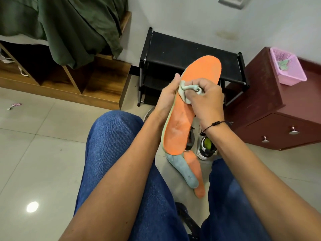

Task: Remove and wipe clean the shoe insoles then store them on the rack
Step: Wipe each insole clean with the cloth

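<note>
Both of my forearms reach out over my blue jeans [111, 153], which fill the bottom of the view. On the far left a pink scrap [14, 106] lies on the tiled floor [43, 145] before a wooden bed frame [97, 84] draped with a green blanket [73, 28]. My left hand [166, 98] cups the left edge of the orange insole [191, 94], thumb up along its side, fingers curled behind it, holding it tilted in the air with its orange face toward me. My right hand [206, 100] pinches a crumpled pale green cloth [186, 92] and presses it against the middle of that insole. Below my hands, on the floor between my knees, two more insoles lie touching: a blue-grey one [184, 169] overlapping an orange one [196, 173]. Just beyond them stand two shoes [207, 146]. Behind everything, against the wall, sits the black rack [182, 51]. At its right side stands a dark red drawer unit [271, 108], with a pink basket [288, 66] near its back edge.
</note>
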Demonstrator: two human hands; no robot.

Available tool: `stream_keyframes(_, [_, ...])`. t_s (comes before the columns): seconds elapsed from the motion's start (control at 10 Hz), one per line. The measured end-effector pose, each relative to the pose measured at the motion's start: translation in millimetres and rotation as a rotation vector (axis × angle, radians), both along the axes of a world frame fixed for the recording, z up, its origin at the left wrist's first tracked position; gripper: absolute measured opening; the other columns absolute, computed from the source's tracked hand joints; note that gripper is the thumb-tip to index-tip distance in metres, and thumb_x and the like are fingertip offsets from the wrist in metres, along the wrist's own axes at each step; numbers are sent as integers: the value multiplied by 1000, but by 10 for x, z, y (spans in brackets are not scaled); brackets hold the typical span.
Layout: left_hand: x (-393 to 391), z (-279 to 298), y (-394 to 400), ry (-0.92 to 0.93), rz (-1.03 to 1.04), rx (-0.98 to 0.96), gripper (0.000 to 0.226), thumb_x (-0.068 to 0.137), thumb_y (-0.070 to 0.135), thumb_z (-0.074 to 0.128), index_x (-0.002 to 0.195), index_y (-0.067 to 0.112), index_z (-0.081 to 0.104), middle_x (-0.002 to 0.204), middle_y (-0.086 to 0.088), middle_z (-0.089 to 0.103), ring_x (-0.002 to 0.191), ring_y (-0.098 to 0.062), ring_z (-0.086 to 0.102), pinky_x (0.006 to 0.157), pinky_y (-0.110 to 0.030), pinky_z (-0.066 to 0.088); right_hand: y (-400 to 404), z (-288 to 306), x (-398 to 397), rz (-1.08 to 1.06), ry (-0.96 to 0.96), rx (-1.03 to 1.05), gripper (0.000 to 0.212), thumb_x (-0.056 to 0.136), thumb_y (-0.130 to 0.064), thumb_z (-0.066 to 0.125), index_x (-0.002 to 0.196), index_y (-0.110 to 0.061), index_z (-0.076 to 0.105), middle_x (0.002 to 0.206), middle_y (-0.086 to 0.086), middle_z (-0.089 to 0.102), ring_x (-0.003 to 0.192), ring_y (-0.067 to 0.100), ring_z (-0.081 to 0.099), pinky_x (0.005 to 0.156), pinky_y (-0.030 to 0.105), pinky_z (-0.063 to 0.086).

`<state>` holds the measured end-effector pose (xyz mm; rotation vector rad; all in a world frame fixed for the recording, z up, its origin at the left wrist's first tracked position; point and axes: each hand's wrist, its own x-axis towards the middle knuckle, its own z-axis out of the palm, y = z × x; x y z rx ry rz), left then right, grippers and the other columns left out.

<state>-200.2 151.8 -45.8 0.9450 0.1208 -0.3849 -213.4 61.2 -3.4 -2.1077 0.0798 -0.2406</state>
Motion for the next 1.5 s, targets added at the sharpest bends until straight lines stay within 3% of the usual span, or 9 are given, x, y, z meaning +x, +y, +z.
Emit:
stream_keyframes(0.2, [-6, -13, 8, -13, 80, 3, 51, 78, 57, 43, 103, 16, 59, 100, -7, 58, 88, -21, 56, 92, -43, 42, -41, 42, 132, 39, -156, -215, 18, 72, -14, 55, 72, -29, 66, 77, -13, 65, 79, 18, 63, 81, 51, 47])
stream_keyframes(0.3, [-9, 63, -6, 111, 20, -202, 53, 94, 56, 35, 110, 10, 58, 95, -11, 65, 78, -24, 63, 73, -38, 52, -130, 91, 229, 10, -321, -273, 16, 74, -12, 59, 80, -20, 70, 84, -5, 68, 80, 20, 63, 78, 53, 47])
stream_keyframes(0.5, [19, 17, -39, 104, -33, -390, 60, 99, 53, 23, 114, 7, 58, 99, -16, 68, 82, -33, 65, 69, -45, 55, -167, 204, 580, 107, -517, -817, 26, 75, -11, 56, 96, -19, 69, 89, 4, 65, 79, 28, 59, 81, 35, 22])
stream_keyframes(0.6, [11, 9, -28, 112, -35, -397, 60, 99, 53, 23, 107, 8, 63, 95, -16, 69, 78, -34, 66, 67, -45, 56, -121, 71, 608, 144, -566, -920, 22, 72, -6, 53, 85, -16, 68, 77, 5, 64, 68, 29, 59, 77, 35, 20])
stream_keyframes(0.9, [-16, -79, 3, 167, 4, -301, 64, 101, 51, 16, 102, 4, 59, 83, -13, 71, 77, -21, 70, 72, -28, 56, 8, -217, 234, 291, -623, -805, 9, 71, -9, 52, 65, -14, 56, 64, 4, 54, 57, 26, 53, 71, 34, 27])
stream_keyframes(1.1, [-52, -64, -6, 161, -48, -285, 79, 96, 60, 17, 132, -6, 43, 131, -27, 51, 122, -36, 51, 108, -43, 38, -69, -307, -4, 444, -547, -661, 14, 71, -12, 49, 67, -12, 62, 65, 3, 58, 58, 26, 53, 71, 33, 30])
stream_keyframes(1.3, [-29, -20, -44, 166, -1, -286, 65, 100, 53, 14, 108, 5, 58, 91, -14, 67, 81, -26, 65, 67, -31, 57, -242, 62, 261, 282, -500, -534, 8, 66, -4, 57, 71, -6, 62, 69, 6, 62, 64, 26, 56, 68, 38, 40])
stream_keyframes(1.4, [-45, 33, -56, 138, -58, -343, 71, 98, 56, 12, 104, 6, 62, 85, -19, 69, 65, -32, 66, 57, -33, 57, -228, 150, 537, 259, -478, -608, 12, 69, -6, 51, 76, -7, 61, 76, 5, 64, 72, 27, 59, 73, 43, 44])
stream_keyframes(1.5, [-58, 60, -26, 125, -58, -346, 76, 100, 52, 13, 86, 7, 72, 75, -18, 70, 57, -30, 66, 52, -31, 56, -179, 65, 659, 319, -366, -753, 20, 75, -11, 47, 87, -9, 63, 90, 5, 66, 86, 28, 58, 82, 37, 34])
